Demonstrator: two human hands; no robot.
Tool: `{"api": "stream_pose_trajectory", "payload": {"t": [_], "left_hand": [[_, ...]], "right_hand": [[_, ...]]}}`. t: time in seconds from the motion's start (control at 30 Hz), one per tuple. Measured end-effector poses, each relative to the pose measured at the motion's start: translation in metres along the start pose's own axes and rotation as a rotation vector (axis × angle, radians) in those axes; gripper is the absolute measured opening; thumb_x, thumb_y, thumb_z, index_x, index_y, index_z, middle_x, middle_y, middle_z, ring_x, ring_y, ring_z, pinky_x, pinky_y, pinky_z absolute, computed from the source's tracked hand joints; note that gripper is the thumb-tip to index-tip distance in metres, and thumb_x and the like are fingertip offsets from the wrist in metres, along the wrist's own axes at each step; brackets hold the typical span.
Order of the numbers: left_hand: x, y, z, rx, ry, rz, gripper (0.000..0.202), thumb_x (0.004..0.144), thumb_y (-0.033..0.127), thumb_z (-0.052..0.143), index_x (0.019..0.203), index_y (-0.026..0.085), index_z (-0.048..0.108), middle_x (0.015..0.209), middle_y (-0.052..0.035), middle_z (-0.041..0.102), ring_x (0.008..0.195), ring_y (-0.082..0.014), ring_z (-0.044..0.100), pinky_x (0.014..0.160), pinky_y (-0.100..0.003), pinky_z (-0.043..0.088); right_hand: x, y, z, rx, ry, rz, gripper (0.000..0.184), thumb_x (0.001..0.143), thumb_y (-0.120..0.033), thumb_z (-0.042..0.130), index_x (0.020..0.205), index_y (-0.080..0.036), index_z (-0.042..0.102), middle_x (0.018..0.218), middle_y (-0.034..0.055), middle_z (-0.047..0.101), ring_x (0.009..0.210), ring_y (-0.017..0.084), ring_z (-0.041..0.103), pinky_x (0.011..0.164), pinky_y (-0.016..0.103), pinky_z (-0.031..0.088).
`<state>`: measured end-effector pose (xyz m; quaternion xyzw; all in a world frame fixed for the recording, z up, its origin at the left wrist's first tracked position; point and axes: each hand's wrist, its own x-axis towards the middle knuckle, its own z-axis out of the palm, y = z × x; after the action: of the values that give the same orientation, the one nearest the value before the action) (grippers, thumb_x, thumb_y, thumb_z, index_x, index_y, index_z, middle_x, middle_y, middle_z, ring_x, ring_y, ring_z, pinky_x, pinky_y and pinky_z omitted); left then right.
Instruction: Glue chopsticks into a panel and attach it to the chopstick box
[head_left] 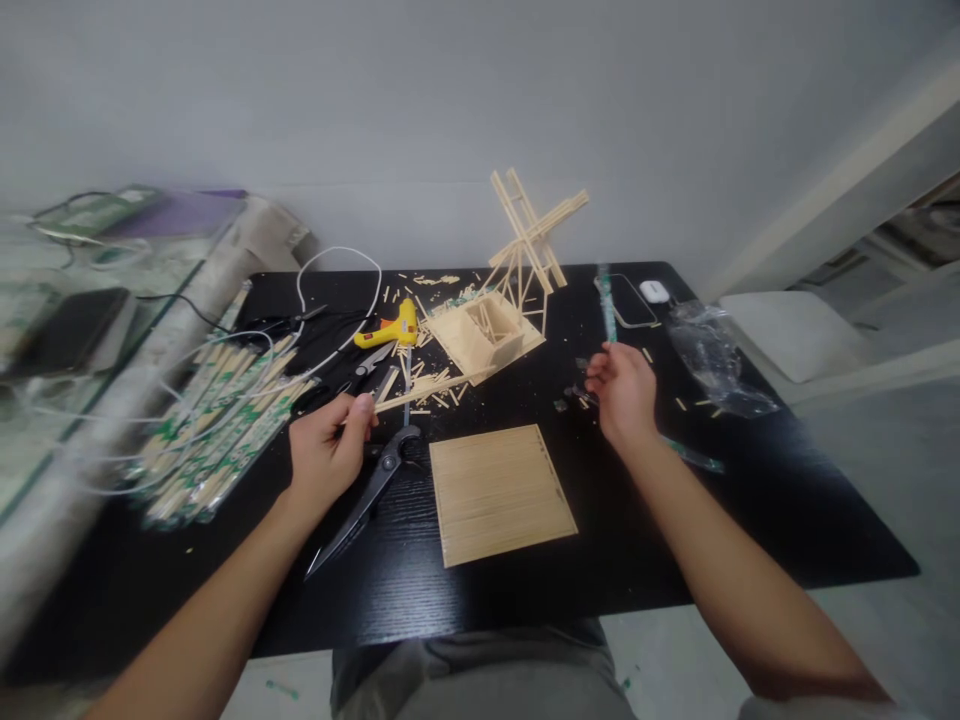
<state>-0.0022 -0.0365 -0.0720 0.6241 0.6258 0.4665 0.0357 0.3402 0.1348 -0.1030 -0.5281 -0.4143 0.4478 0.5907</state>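
My left hand [330, 445] is closed on thin wooden chopsticks [435, 388], which point right towards the middle of the table. My right hand [626, 395] pinches a green-and-clear plastic wrapper [607, 305] that stands up from its fingertips. Between the hands lies a flat square panel [499, 495] of sticks set side by side. Black-handled shears [375, 490] rest beside my left hand, blades towards me. Behind the panel, a stick-built model [495, 335] with a box on a base and crossed, windmill-like arms leans near the wall.
A yellow glue gun [390, 328] lies amid cut stick pieces [431, 390]. Wrapped chopsticks [217, 430] are heaped at left, with a white cable [337, 250] over them. A clear plastic bag [712, 360], a white case [655, 291] and another wrapper [694, 455] lie at right.
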Motion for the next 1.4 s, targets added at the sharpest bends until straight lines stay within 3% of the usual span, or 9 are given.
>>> {"api": "stream_pose_trajectory", "payload": {"t": [0.13, 0.27, 0.37, 0.57, 0.63, 0.73, 0.83, 0.97, 1.4], "left_hand": [[0.000, 0.001, 0.004, -0.005, -0.056, 0.030, 0.040, 0.105, 0.028, 0.058, 0.066, 0.020, 0.065, 0.052, 0.0052, 0.057, 0.045, -0.0090, 0.051, 0.049, -0.024, 0.037], [0.000, 0.000, 0.007, -0.004, -0.118, 0.077, 0.040, 0.103, 0.026, 0.060, 0.064, 0.019, 0.064, 0.052, 0.0046, 0.057, 0.046, -0.0087, 0.052, 0.051, -0.024, 0.037], [0.000, -0.001, 0.009, 0.000, -0.156, 0.112, 0.041, 0.102, 0.026, 0.060, 0.063, 0.019, 0.063, 0.053, 0.0036, 0.057, 0.048, -0.0092, 0.054, 0.052, -0.024, 0.037], [0.000, -0.003, 0.010, 0.000, -0.203, 0.154, 0.040, 0.104, 0.024, 0.060, 0.064, 0.019, 0.060, 0.057, 0.0028, 0.058, 0.051, -0.0104, 0.055, 0.054, -0.024, 0.039], [0.000, -0.004, 0.010, -0.006, -0.223, 0.168, 0.037, 0.105, 0.023, 0.060, 0.068, 0.019, 0.062, 0.059, 0.0022, 0.061, 0.053, -0.0112, 0.057, 0.056, -0.024, 0.041], [0.001, -0.004, 0.011, -0.028, -0.265, 0.198, 0.030, 0.106, 0.026, 0.061, 0.078, 0.018, 0.069, 0.068, 0.0004, 0.068, 0.061, -0.0127, 0.064, 0.061, -0.024, 0.047], [0.000, -0.003, 0.013, -0.055, -0.311, 0.234, 0.028, 0.108, 0.033, 0.062, 0.086, 0.019, 0.073, 0.077, -0.0016, 0.074, 0.069, -0.0149, 0.068, 0.068, -0.025, 0.052], [-0.002, 0.000, 0.016, -0.067, -0.342, 0.246, 0.026, 0.109, 0.037, 0.063, 0.094, 0.021, 0.077, 0.082, -0.0030, 0.076, 0.075, -0.0171, 0.070, 0.074, -0.029, 0.055], [-0.006, 0.000, 0.018, -0.098, -0.320, 0.234, 0.030, 0.108, 0.045, 0.065, 0.097, 0.022, 0.080, 0.083, -0.0032, 0.078, 0.076, -0.0172, 0.070, 0.075, -0.031, 0.056]], "right_hand": [[0.006, 0.008, -0.003, -0.080, 0.053, -0.002, 0.045, 0.072, -0.032, 0.073, 0.114, -0.025, 0.058, 0.085, -0.0015, 0.073, 0.071, 0.017, 0.067, 0.055, 0.024, 0.051], [0.005, 0.016, -0.006, -0.323, 0.061, -0.126, 0.060, 0.072, -0.024, 0.071, 0.131, -0.023, 0.057, 0.112, 0.0081, 0.075, 0.103, 0.026, 0.070, 0.092, 0.046, 0.060], [0.003, 0.023, -0.009, -0.653, 0.061, -0.325, 0.064, 0.074, -0.027, 0.072, 0.136, -0.019, 0.059, 0.135, 0.0182, 0.066, 0.131, 0.037, 0.059, 0.117, 0.064, 0.045], [-0.009, 0.024, -0.007, -0.844, 0.109, -0.500, 0.071, 0.079, -0.027, 0.071, 0.148, -0.022, 0.058, 0.169, 0.0250, 0.038, 0.156, 0.051, 0.037, 0.116, 0.082, 0.036], [-0.017, 0.016, -0.003, -0.847, 0.072, -0.645, 0.065, 0.085, -0.029, 0.071, 0.149, -0.022, 0.059, 0.173, 0.0233, 0.038, 0.158, 0.049, 0.039, 0.118, 0.079, 0.037], [-0.036, 0.004, 0.005, -0.732, -0.199, -0.864, 0.037, 0.102, -0.030, 0.063, 0.138, -0.023, 0.067, 0.150, 0.0181, 0.068, 0.143, 0.035, 0.062, 0.118, 0.061, 0.050], [-0.059, -0.002, 0.015, -0.632, -0.552, -0.930, 0.020, 0.108, -0.029, 0.062, 0.123, -0.024, 0.074, 0.119, 0.0097, 0.084, 0.113, 0.026, 0.079, 0.108, 0.049, 0.060], [-0.081, -0.002, 0.023, -0.603, -0.828, -0.949, 0.022, 0.108, -0.034, 0.066, 0.124, -0.023, 0.077, 0.111, 0.0089, 0.085, 0.103, 0.026, 0.080, 0.105, 0.051, 0.060], [-0.086, -0.005, 0.023, -0.539, -0.955, -0.778, 0.022, 0.110, -0.024, 0.061, 0.121, -0.022, 0.080, 0.107, 0.0095, 0.080, 0.099, 0.022, 0.078, 0.090, 0.039, 0.067]]}}
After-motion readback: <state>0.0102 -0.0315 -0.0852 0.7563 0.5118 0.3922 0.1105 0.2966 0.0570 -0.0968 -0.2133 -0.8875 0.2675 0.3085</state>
